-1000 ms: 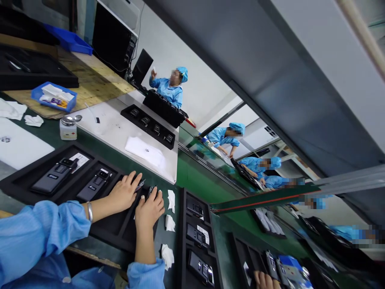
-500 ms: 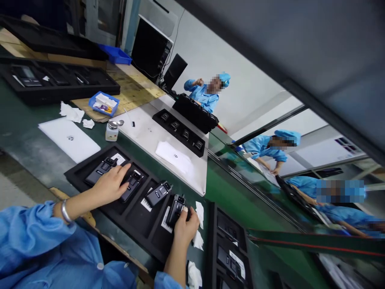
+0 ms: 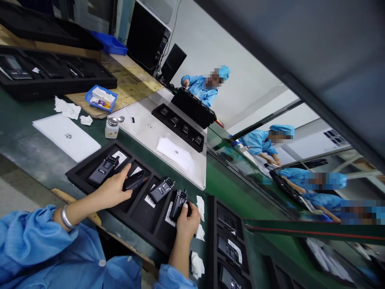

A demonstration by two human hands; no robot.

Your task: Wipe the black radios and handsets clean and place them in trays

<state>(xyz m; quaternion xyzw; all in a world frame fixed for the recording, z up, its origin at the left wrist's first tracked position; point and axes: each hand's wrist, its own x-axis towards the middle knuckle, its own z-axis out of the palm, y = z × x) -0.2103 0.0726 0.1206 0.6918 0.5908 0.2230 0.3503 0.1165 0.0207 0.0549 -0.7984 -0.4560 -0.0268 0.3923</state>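
A black foam tray (image 3: 78, 171) with four slots lies on the green table in front of me. My left hand (image 3: 113, 188) grips a black handheld device (image 3: 136, 180) in the second slot and tilts it up. My right hand (image 3: 187, 221) is closed on another black device (image 3: 178, 204) in the rightmost slot, raised at one end. A third device (image 3: 161, 189) leans in the slot between them. A fourth device (image 3: 103, 169) lies flat in the leftmost slot. White labels show under the devices.
A second black tray with devices (image 3: 228, 241) sits to my right, with crumpled white wipes (image 3: 198, 233) between the trays. A small bottle (image 3: 112, 127), white sheet (image 3: 66, 136), blue bin (image 3: 100, 98) and more trays lie beyond. Several workers in blue stand along the line.
The view swung left and down onto the tray. My hands moved apart, the left to the second slot, the right to the last slot; each lifted a device up at one end.
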